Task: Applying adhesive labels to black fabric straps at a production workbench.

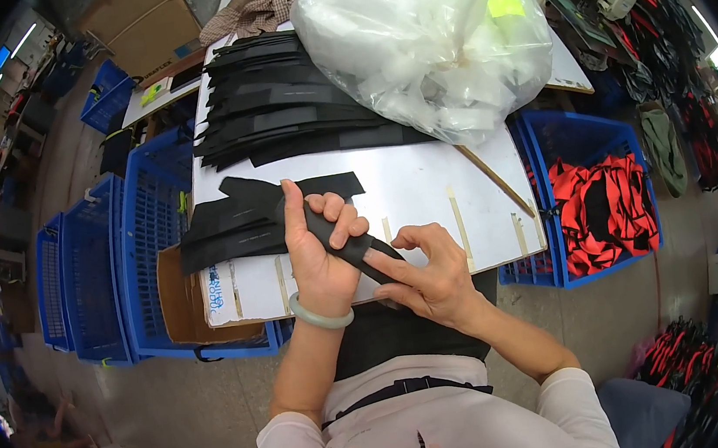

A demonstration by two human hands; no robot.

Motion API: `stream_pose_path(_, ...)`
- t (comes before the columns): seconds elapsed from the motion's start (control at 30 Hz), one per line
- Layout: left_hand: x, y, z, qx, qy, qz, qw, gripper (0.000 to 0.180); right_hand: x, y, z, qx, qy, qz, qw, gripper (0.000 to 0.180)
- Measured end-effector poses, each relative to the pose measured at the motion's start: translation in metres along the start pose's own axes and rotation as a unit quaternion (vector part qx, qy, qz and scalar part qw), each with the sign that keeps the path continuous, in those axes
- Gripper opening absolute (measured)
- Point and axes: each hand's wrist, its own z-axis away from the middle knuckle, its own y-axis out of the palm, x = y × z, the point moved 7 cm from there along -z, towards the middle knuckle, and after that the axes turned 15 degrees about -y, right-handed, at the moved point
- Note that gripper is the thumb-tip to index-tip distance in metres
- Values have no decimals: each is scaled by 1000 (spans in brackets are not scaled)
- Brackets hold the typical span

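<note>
My left hand [323, 243], with a pale bangle at its wrist, has its fingers wrapped round a black fabric strip [345, 245], thumb pointing up. The strip slants down to the right across my palm. At its lower end my right hand [431, 279] pinches the fabric between thumb and fingers. Just beyond my left hand, a few loose black fabric pieces [232, 224] overlap on the white tabletop [425, 191]. Farther back lies a tall stack of similar black strips [276, 101], some with a grey patch.
A large clear plastic bag [432, 41] of white material covers the table's far right. Below it lies a thin wooden stick [499, 183]. Blue crates [153, 176] stand left of the table; a blue crate [653, 228] with red-and-black pieces stands right. A cardboard box [179, 304] sits under the left edge.
</note>
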Motion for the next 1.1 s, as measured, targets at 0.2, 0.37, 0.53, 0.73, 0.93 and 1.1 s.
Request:
stream_pose_path(0.2, 0, 8, -1, 13, 2, -5, 1000, 45, -4, 9, 4, 40, 18, -14, 999, 41)
stream_pose_path(0.37, 2, 10, 4, -1, 30, -26, 999, 44, -5, 18, 11, 83, 44, -33, 995, 43)
stream_pose_path(0.53, 12, 29, 14, 61, 100, -204, 972, 45, -19, 12, 41, -47, 177, -265, 947, 33)
stream_pose_path(0.73, 36, 44, 30, 161, 190, -444, 861, 48, -31, 14, 44, -129, 354, -424, 824, 18)
stream_pose_path(0.93, 32, 32, 31, 129, 164, -489, 847, 57, -39, -2, 49, -13, 365, -328, 871, 10)
stream_pose_path(1.1, 43, 22, 23, 61, 89, -480, 871, 59, -47, -27, 39, -11, 237, -182, 954, 11)
